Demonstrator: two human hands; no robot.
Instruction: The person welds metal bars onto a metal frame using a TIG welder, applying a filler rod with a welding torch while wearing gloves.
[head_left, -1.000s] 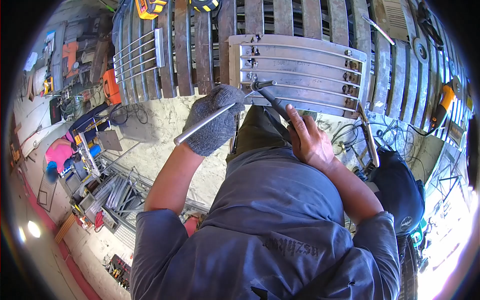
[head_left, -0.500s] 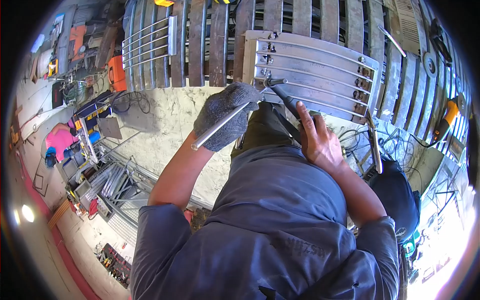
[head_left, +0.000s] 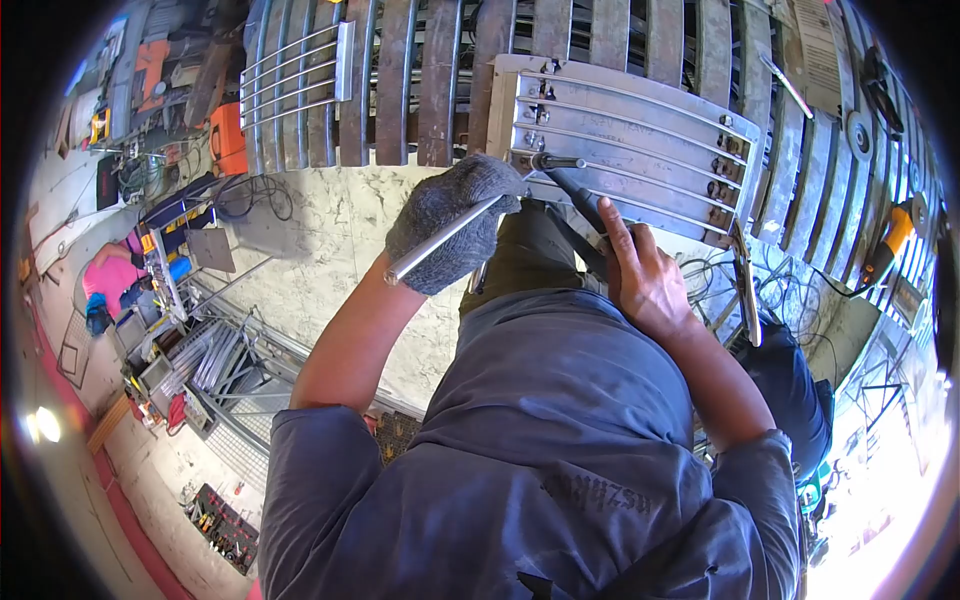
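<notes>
My left hand [head_left: 455,225], in a dark grey knit glove, is closed around a thin metal rod [head_left: 440,240]. One end of the rod points back toward my forearm; the other reaches the near left corner of a metal grille [head_left: 630,145]. Bare, my right hand [head_left: 648,275] grips the black handle of a TIG welding torch [head_left: 575,190], index finger stretched along it. The torch head is right at that same corner, close to the gloved fingertips. Several parallel bars run across the grille, over a flat plate [head_left: 507,100].
Locking pliers [head_left: 745,285] hang at the plate's near right corner. The slatted metal bench [head_left: 437,90] also carries a second barred piece [head_left: 343,62], a grinding disc [head_left: 860,132] and a yellow angle grinder [head_left: 893,240]. A person in pink [head_left: 112,275] is far left.
Both hands keep their grip, with the rod and torch at the same corner. The view has shifted slightly, and the torch head sits a little farther right in it.
</notes>
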